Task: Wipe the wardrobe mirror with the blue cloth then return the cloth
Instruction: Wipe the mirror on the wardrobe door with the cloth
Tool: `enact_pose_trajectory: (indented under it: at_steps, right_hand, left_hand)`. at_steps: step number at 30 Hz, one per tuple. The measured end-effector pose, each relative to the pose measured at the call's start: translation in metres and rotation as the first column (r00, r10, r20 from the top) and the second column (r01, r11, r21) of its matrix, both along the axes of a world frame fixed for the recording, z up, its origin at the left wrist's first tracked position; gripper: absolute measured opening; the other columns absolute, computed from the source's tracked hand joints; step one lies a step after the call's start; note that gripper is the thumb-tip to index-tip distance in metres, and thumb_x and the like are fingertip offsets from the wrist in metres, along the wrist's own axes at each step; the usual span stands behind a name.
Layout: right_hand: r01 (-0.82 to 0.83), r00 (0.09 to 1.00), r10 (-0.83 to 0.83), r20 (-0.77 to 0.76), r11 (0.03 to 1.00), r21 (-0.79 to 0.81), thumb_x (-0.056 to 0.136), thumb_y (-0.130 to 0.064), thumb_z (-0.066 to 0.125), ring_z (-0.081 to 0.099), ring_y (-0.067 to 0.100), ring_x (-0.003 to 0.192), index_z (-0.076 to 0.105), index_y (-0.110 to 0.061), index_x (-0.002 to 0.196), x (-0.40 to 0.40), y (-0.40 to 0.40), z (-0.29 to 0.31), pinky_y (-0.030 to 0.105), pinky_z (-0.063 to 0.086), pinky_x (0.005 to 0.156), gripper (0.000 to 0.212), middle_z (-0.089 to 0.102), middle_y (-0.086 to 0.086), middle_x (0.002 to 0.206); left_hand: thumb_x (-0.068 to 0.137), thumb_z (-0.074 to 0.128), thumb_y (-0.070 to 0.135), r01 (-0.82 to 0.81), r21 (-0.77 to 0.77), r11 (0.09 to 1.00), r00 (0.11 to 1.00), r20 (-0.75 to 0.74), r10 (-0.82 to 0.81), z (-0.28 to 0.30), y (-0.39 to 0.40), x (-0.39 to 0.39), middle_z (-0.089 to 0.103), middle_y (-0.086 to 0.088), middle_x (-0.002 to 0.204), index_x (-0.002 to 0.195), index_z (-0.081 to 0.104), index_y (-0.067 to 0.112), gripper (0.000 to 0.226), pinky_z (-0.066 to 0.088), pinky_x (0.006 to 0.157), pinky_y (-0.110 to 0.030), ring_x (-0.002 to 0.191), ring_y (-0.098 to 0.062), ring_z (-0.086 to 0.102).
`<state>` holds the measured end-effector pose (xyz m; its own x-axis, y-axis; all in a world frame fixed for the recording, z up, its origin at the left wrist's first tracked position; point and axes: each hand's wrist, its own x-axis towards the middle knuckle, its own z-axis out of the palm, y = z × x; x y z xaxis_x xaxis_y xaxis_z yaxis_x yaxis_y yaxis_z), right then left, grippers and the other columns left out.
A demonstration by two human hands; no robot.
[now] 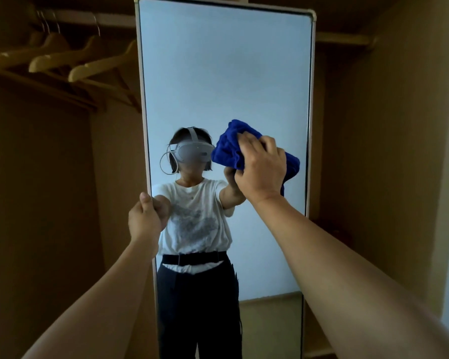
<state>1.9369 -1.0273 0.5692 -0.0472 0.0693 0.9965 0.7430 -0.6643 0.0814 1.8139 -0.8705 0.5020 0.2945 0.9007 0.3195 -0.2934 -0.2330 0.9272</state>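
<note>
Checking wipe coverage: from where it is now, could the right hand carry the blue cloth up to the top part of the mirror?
Probably yes. The right hand grips the blue cloth against the mirror mid-height, with bare glass above and nothing in the way; whether the arm stretches to the very top is uncertain.

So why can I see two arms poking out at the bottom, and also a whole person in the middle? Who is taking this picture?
There is only one person here. The camera sits on their head, looking forward and down, so the arms coming from the bottom are their own. The person in the middle is their reflection in the tall mirror, and the grey thing on the reflected head is the headset they wear. The right hand has a grip on a bunched blue cloth and holds it against the glass to wipe it. The left hand holds the mirror's left edge, probably to keep it steady. The brown walls around are the inside of a wardrobe, and at the upper left hang wooden hangers with no clothes on them.
</note>
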Motion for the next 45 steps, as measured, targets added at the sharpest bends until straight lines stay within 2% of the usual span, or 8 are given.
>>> enact_pose_trajectory:
  at_steps: [7, 10, 21, 25, 31, 38, 43, 45]
  right_hand:
    - [0.025, 0.996, -0.014, 0.083, 0.991, -0.13, 0.056, -0.026, 0.079, 0.057, 0.023, 0.095, 0.068, -0.015, 0.112, 0.004, 0.003, -0.019, 0.033, 0.046, 0.069, 0.058, 0.068, -0.003, 0.112]
    - [0.011, 0.991, 0.012, 0.131, 0.984, -0.176, 0.063, -0.02, 0.075, 0.061, 0.025, 0.094, 0.068, -0.015, 0.112, 0.005, 0.005, -0.033, 0.034, 0.045, 0.068, 0.05, 0.069, -0.002, 0.113]
    - [0.057, 0.969, 0.029, 0.244, 0.939, -0.338, 0.069, -0.019, 0.069, 0.059, 0.026, 0.094, 0.069, -0.014, 0.111, 0.009, 0.003, -0.085, 0.035, 0.043, 0.071, 0.042, 0.068, 0.001, 0.115]
    - [0.068, 0.961, 0.048, 0.271, 0.912, -0.404, 0.079, -0.02, 0.061, 0.056, 0.026, 0.096, 0.068, -0.015, 0.112, 0.011, -0.003, -0.104, 0.035, 0.042, 0.073, 0.035, 0.067, 0.002, 0.116]
    - [0.143, 0.928, 0.061, 0.368, 0.854, -0.5, 0.085, -0.015, 0.05, 0.06, 0.027, 0.096, 0.066, -0.015, 0.115, 0.017, -0.014, -0.09, 0.037, 0.046, 0.072, 0.034, 0.066, 0.003, 0.117]
    - [0.103, 0.976, -0.036, 0.216, 0.946, -0.308, 0.062, -0.018, 0.074, 0.062, 0.028, 0.093, 0.066, -0.012, 0.113, 0.031, -0.031, -0.028, 0.034, 0.046, 0.068, 0.052, 0.068, 0.003, 0.114]
    - [0.061, 0.998, -0.059, 0.036, 0.995, -0.075, 0.072, -0.021, 0.04, 0.062, 0.032, 0.093, 0.062, -0.008, 0.117, 0.043, -0.052, -0.001, 0.038, 0.05, 0.065, 0.052, 0.068, 0.006, 0.112]
    - [0.068, 0.997, -0.068, -0.036, 0.998, 0.008, 0.074, -0.018, 0.043, 0.061, 0.032, 0.097, 0.059, -0.008, 0.121, 0.045, -0.054, -0.003, 0.039, 0.049, 0.068, 0.051, 0.066, 0.005, 0.116]
  left_hand:
    - [0.102, 0.029, 0.039, 0.036, -0.006, 0.999, 0.999, -0.005, -0.036, -0.011, 0.001, 0.001, 0.055, -0.006, 0.096, 0.097, 0.055, 0.016, 0.035, 0.041, 0.085, -0.034, 0.096, -0.021, 0.051]
    - [0.102, 0.029, 0.037, 0.041, -0.02, 0.999, 0.999, 0.008, -0.041, -0.011, -0.001, 0.002, 0.054, -0.001, 0.089, 0.089, 0.051, 0.017, 0.032, 0.037, 0.083, -0.032, 0.096, -0.019, 0.049]
    - [0.103, 0.026, 0.037, 0.001, -0.025, 1.0, 1.0, 0.014, 0.0, -0.008, -0.007, 0.003, 0.053, -0.01, 0.114, 0.101, 0.056, 0.019, 0.035, 0.032, 0.086, -0.031, 0.11, -0.027, 0.049]
    - [0.103, 0.026, 0.036, -0.007, -0.022, 1.0, 1.0, 0.011, 0.007, -0.008, -0.008, 0.003, 0.053, -0.012, 0.115, 0.127, 0.051, 0.006, 0.045, 0.031, 0.084, -0.029, 0.111, -0.027, 0.049]
    - [0.103, 0.024, 0.04, -0.004, -0.047, 0.999, 1.0, -0.015, 0.004, -0.009, -0.006, 0.002, 0.053, -0.013, 0.131, 0.129, 0.051, 0.011, 0.048, 0.033, 0.085, -0.031, 0.122, -0.029, 0.048]
    - [0.101, 0.025, 0.046, 0.007, -0.12, 0.993, 1.0, -0.004, -0.008, -0.013, -0.007, 0.005, 0.055, -0.014, 0.129, 0.13, 0.051, 0.012, 0.052, 0.036, 0.086, -0.031, 0.118, -0.028, 0.051]
    - [0.102, 0.025, 0.044, 0.0, -0.127, 0.992, 1.0, 0.001, 0.0, -0.01, -0.01, 0.005, 0.06, -0.009, 0.11, 0.12, 0.055, 0.015, 0.046, 0.034, 0.083, -0.029, 0.115, -0.027, 0.051]
    - [0.101, 0.025, 0.045, -0.013, -0.122, 0.992, 1.0, -0.018, 0.01, -0.01, -0.01, 0.005, 0.058, -0.011, 0.11, 0.123, 0.054, 0.012, 0.049, 0.035, 0.083, -0.03, 0.116, -0.028, 0.052]
